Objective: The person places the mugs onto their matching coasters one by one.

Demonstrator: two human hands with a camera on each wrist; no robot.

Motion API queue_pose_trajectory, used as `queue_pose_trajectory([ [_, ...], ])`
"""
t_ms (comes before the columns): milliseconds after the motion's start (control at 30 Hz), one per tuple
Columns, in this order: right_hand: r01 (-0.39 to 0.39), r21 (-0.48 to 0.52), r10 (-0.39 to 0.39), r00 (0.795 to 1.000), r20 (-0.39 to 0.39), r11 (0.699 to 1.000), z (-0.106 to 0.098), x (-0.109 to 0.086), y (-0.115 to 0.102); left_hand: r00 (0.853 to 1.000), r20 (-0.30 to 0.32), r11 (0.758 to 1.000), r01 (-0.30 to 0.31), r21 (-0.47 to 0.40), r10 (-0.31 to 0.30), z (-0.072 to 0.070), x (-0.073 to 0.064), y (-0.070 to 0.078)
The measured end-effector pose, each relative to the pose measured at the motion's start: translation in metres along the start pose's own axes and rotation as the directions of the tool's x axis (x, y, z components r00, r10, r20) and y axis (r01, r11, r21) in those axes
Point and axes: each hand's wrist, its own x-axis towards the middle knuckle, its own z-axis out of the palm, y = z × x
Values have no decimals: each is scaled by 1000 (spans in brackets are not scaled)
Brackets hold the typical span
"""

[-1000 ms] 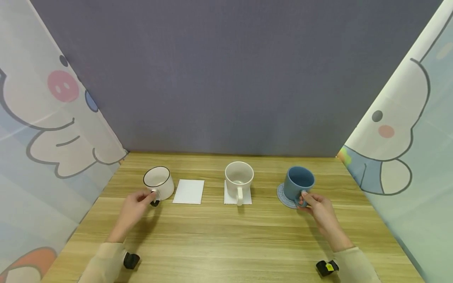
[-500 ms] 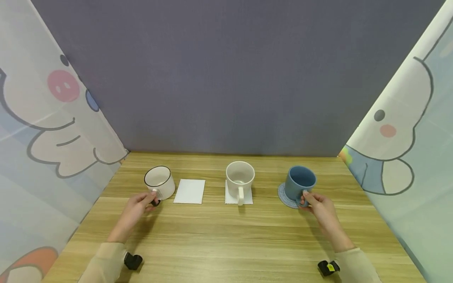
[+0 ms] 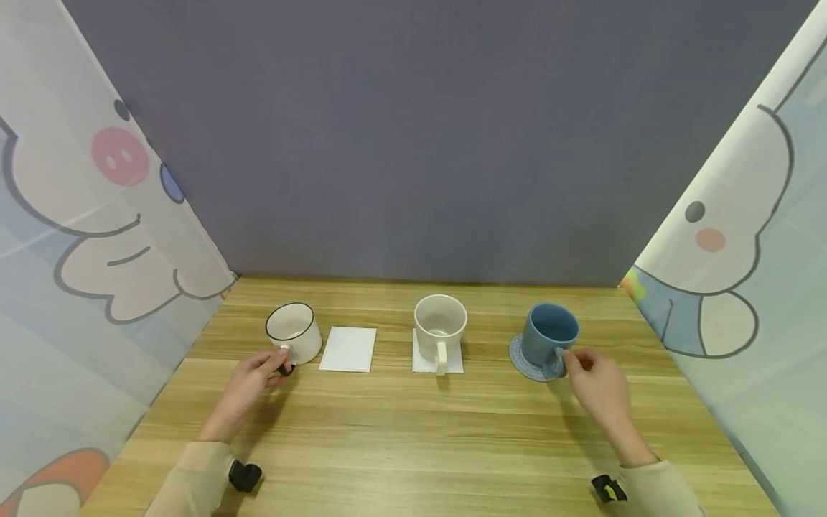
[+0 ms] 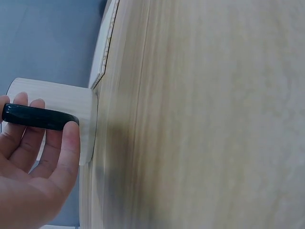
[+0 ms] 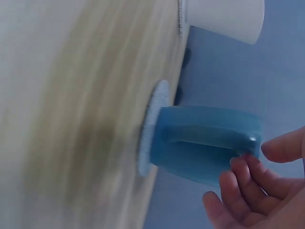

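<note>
At the left of the table stands a white mug with a black rim (image 3: pixel 304 345). My left hand (image 3: pixel 248 380) grips its dark handle (image 4: pixel 40 117), with fingers behind and under it in the left wrist view. On the right, a blue mug (image 3: pixel 543 345) rests upright on a round blue coaster (image 3: pixel 517 355). My right hand (image 3: pixel 597 388) is beside the blue handle (image 5: pixel 209 137). In the right wrist view the thumb stands apart from the handle, while the fingertips are close to its upper end; whether they touch is unclear.
A cream mug (image 3: pixel 439 327) stands on a white square coaster (image 3: pixel 456 362) in the middle. Another white square coaster (image 3: pixel 347 350) lies between it and the left mug. A grey panel (image 3: pixel 413 143) closes the back, with printed curtains (image 3: pixel 730 388) at both sides.
My right hand has loosened from the blue mug's handle and shifted slightly right, away from it. The left hand keeps its grip, and the mugs stay in place.
</note>
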Motion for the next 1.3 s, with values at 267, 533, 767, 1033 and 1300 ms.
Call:
queue_pose_trajectory([
  [267,157,-10,-158,983,-98,987,-4,2,-22,1000,9,1000,3,-3,-3,0,0,2],
  [533,353,64,-347,934,-87,933,8,2,-55,1000,1,1000,5,-9,-5,0,0,1],
  [767,448,123,-443,894,-71,885,19,4,-78,1000,-6,1000,15,-12,-15,1,0,1],
  [1033,526,138,-523,850,-60,839,32,7,-105,1000,-8,1000,12,-7,-12,2,-1,3],
  [1300,583,163,-575,812,-100,796,49,13,-129,1000,-22,1000,9,-15,-9,4,-2,6],
])
